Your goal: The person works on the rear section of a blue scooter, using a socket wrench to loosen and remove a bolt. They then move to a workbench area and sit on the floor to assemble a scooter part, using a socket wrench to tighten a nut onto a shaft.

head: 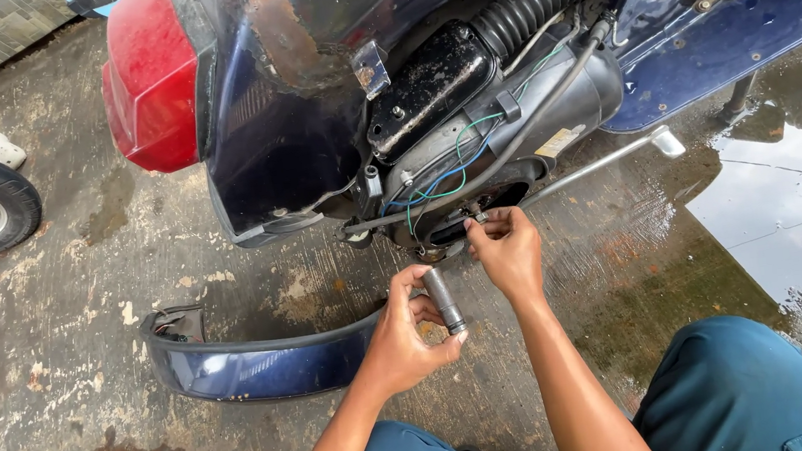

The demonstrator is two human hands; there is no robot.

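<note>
Left hand (402,341): fingers closed around a dark cylindrical metal socket tool (445,301), held upright just above the cracked concrete floor (61,335). Right hand (508,252): fingertips pinched on a small metal part (479,218) at the lower edge of the dark blue scooter's exposed engine (469,117). Detached curved dark blue body panel (256,363): laid on the floor, just left of the hands. Open floor is seen leftward; a puddle (791,201) bounds the right.

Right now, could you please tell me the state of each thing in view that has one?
Left hand: closed around a grey socket tool.
Right hand: fingertips pinching a small part at the engine.
Scooter side panel: off, lying on the concrete.
Engine: exposed, rusty.
Concrete floor: stained, puddle at right.
</note>
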